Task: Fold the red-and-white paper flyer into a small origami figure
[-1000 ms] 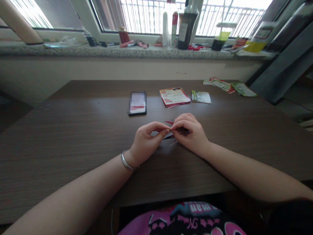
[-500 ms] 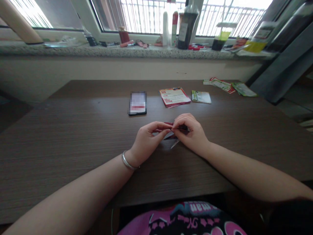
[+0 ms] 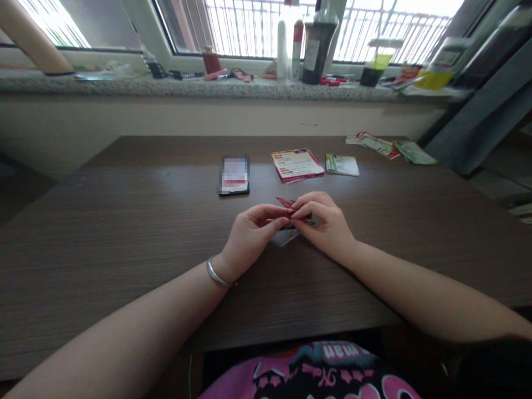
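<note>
My left hand (image 3: pixel 252 231), a metal bangle at its wrist, pinches a small red packet (image 3: pixel 285 202) between thumb and fingers. My right hand (image 3: pixel 328 221) grips the same packet from the other side, fingertips almost touching those of the left. A pointed red corner sticks up beyond the fingertips. Below the fingers a clear, shiny plastic piece (image 3: pixel 284 238) shows; whether it is part of the packet I cannot tell. Most of the packet is hidden by my fingers, and its exact kind is unclear.
Beyond my hands on the table (image 3: pixel 124 238) lie a phone (image 3: pixel 235 176), a stack of printed cards (image 3: pixel 297 164) and a smaller card stack (image 3: pixel 342 164). More cards (image 3: pixel 378 145) lie at the far right corner. Bottles (image 3: pixel 318 50) stand on the windowsill (image 3: pixel 257 87).
The red packet's corner now points up above my fingertips, and the clear plastic below shows more widely. My fingers have shifted slightly; both arms stay in place.
</note>
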`<state>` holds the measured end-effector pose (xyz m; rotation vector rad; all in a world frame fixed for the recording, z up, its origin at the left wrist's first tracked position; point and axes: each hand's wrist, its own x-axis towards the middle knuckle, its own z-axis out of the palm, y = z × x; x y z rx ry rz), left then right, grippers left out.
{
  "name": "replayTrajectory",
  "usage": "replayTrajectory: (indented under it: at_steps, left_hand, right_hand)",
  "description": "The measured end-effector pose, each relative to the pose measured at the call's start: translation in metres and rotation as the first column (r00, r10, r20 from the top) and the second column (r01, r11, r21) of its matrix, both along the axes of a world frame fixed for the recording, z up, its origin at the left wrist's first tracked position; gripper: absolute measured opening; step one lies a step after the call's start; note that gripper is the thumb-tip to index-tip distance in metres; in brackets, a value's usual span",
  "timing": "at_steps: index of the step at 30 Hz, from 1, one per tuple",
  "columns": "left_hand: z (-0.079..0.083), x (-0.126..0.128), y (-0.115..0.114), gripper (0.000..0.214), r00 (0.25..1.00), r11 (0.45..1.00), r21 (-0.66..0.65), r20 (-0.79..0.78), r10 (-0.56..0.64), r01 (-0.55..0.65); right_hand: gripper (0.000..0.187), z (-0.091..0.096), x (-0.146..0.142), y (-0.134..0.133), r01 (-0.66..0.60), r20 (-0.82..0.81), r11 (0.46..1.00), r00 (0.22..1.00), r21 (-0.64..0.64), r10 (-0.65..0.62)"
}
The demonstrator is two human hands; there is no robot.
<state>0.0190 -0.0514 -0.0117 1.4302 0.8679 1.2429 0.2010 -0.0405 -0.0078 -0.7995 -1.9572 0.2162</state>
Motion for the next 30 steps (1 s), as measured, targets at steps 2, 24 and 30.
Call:
replayTrajectory:
  at_steps: [2, 24, 30]
  left_hand:
    - [0.0006, 0.0004, -0.0001, 0.013, 1.000, 1.000, -0.005, 0.009, 0.008, -0.007]
    - [-0.0025, 0.0005, 0.0001, 0.007, 0.995, 0.986, 0.134, 0.036, 0.090, -0.094]
    - [-0.0011, 0.0011, 0.0000, 0.005, 0.995, 0.983, 0.152, 0.031, 0.100, -0.103]
  right_hand:
    - [0.009, -0.0001, -0.0004, 0.0000, -0.004, 0.004, 1.000, 1.000, -0.015, 0.004]
    - [0.016, -0.0095, -0.0034, 0.0018, -0.223, -0.370, 0.873, 0.927, -0.433, 0.053]
    - [0.024, -0.0092, -0.0075, 0.0019, -0.219, -0.415, 0.863, 0.910, -0.455, 0.012]
